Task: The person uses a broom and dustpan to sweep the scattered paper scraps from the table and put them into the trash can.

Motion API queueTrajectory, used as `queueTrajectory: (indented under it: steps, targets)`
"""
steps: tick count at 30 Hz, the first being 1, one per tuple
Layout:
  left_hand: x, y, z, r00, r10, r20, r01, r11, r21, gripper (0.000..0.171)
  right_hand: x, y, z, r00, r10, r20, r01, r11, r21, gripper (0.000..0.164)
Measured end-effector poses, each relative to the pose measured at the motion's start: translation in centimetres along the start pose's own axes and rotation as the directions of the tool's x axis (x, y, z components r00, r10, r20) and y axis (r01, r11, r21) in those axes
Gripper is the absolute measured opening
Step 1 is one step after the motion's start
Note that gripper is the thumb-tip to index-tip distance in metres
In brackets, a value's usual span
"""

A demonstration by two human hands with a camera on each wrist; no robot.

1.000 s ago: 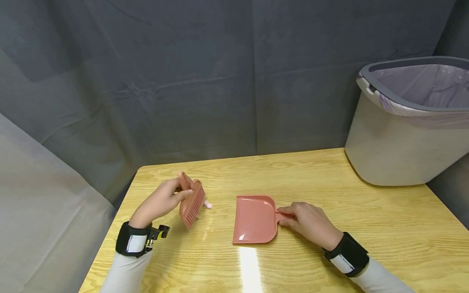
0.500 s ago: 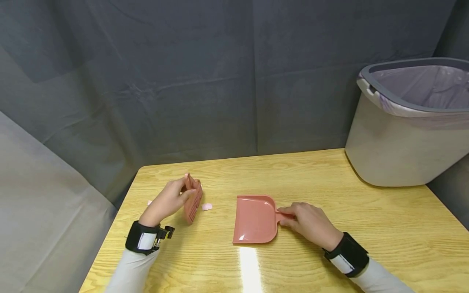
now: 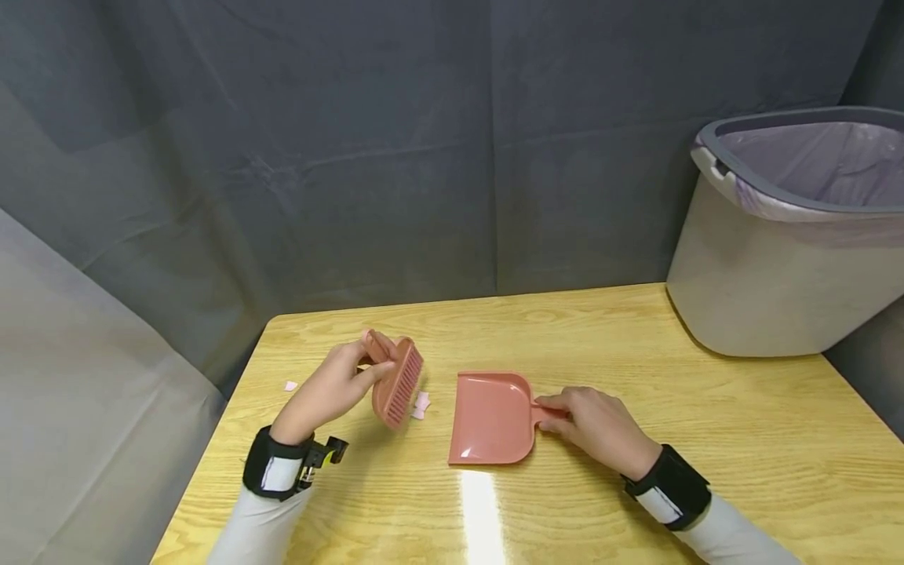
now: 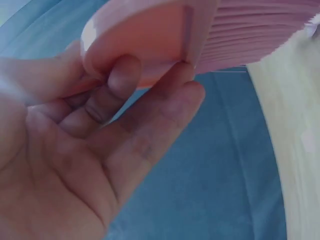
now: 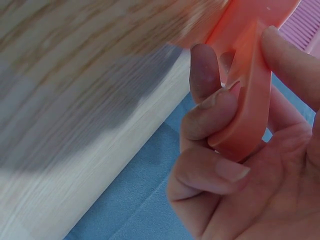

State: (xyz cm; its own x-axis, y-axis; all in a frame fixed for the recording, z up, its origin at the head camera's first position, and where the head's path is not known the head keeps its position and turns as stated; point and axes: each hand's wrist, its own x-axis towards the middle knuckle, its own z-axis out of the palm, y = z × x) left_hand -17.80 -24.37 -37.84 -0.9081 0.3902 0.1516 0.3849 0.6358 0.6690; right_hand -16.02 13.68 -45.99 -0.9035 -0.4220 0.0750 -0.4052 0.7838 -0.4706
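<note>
My left hand (image 3: 337, 390) grips a pink hand brush (image 3: 399, 384), its bristles facing right toward the dustpan. In the left wrist view the thumb and fingers hold the brush body (image 4: 145, 42), and the bristles (image 4: 260, 32) extend to the upper right. Small pink paper scraps (image 3: 421, 405) lie just right of the bristles. A pink dustpan (image 3: 492, 420) rests on the table with its wide lip facing left. My right hand (image 3: 600, 428) holds its handle, and in the right wrist view the fingers curl round that handle (image 5: 247, 107).
Another small scrap (image 3: 290, 386) lies on the wooden table (image 3: 565, 337) behind my left wrist. A grey bin (image 3: 770, 275) with a purple liner stands at the back right. A dark cloth (image 3: 381, 157) hangs behind the table.
My left hand has moved the brush to the right, and the scraps beside the bristles have shifted closer to the dustpan. The scrap at the left has come into sight. Right hand and dustpan stay put.
</note>
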Motion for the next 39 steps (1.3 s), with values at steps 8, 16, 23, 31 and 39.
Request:
queueTrajectory:
  steps: [8, 16, 23, 31, 39]
  targets:
    - [-0.2, -1.9, 0.1, 0.999, -0.023, -0.039, 0.028, 0.991, 0.128, 0.025, 0.1, 0.0, 0.1, 1.0, 0.0, 0.0, 0.0, 1.0, 0.007, 0.037]
    - [0.4, -3.0, 1.9, 1.0, -0.008, 0.02, 0.006, 0.997, 0.078, 0.011, 0.1, 0.1, 0.1, 1.0, 0.018, 0.022, -0.019, 0.999, 0.033, 0.037]
    - [0.4, -1.4, 2.9, 0.997, -0.006, 0.081, 0.006, 1.0, -0.001, 0.01, 0.1, 0.1, 0.2, 0.999, 0.024, 0.025, -0.024, 0.999, 0.031, 0.039]
    - [-0.2, -0.4, 2.8, 0.997, -0.003, 0.083, 0.004, 1.0, -0.016, 0.005, 0.0, 0.0, 0.2, 0.999, 0.024, 0.032, -0.026, 0.999, 0.037, 0.039]
    - [-0.6, -0.8, 1.9, 0.999, -0.022, -0.036, 0.026, 0.993, 0.118, 0.01, 0.1, 0.2, 0.1, 1.0, -0.006, 0.006, 0.006, 1.0, 0.03, 0.037]
